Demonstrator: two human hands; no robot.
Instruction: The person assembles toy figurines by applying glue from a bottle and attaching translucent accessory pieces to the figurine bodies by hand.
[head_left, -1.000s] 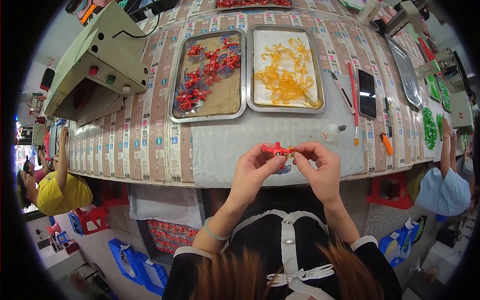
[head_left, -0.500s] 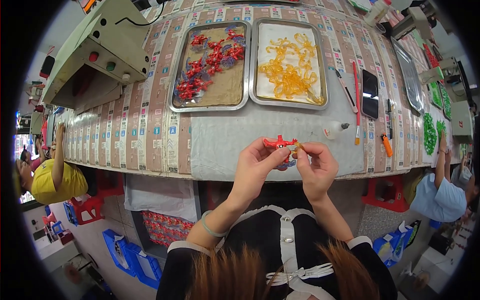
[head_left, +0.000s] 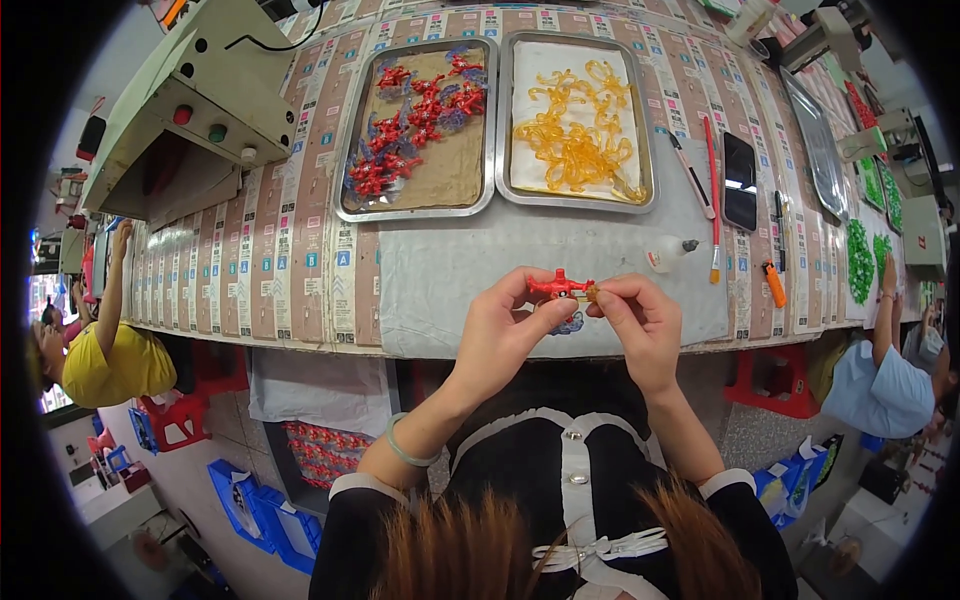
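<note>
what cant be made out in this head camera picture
Head view: part of the red toy, covered by the left hand.
Head view: much of the yellow piece, hidden by the right hand; whether it touches the toy is too small to tell.
Head view: the top of the beige machine, cut off by the upper edge.

Room left of hands point(head_left: 505, 328), trays point(head_left: 415, 214) ahead seemingly touching, bottle point(head_left: 665, 257) ahead-right
</note>
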